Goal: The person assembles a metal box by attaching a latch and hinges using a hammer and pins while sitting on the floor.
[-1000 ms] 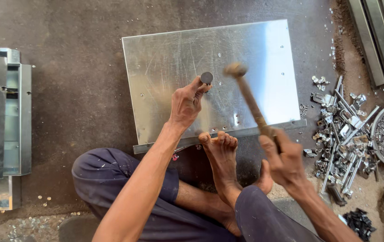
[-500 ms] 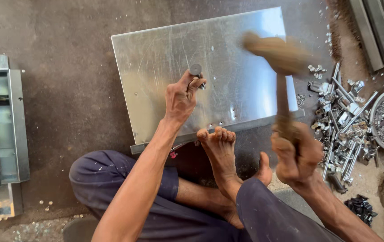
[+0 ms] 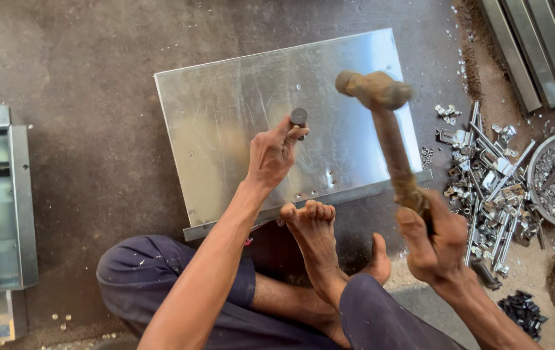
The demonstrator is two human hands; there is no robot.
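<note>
My left hand (image 3: pixel 271 155) pinches the punch (image 3: pixel 299 117) upright on the metal sheet (image 3: pixel 226 129); right hand (image 3: pixel 436 240) grips the hammer (image 3: pixel 381 123), raised just right of it.

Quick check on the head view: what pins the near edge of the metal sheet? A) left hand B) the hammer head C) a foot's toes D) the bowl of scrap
C: the toes of a bare foot rest on the near edge of the metal sheet, while the left hand holds a punch upright on the sheet and the right hand holds the hammer raised above it.
</note>
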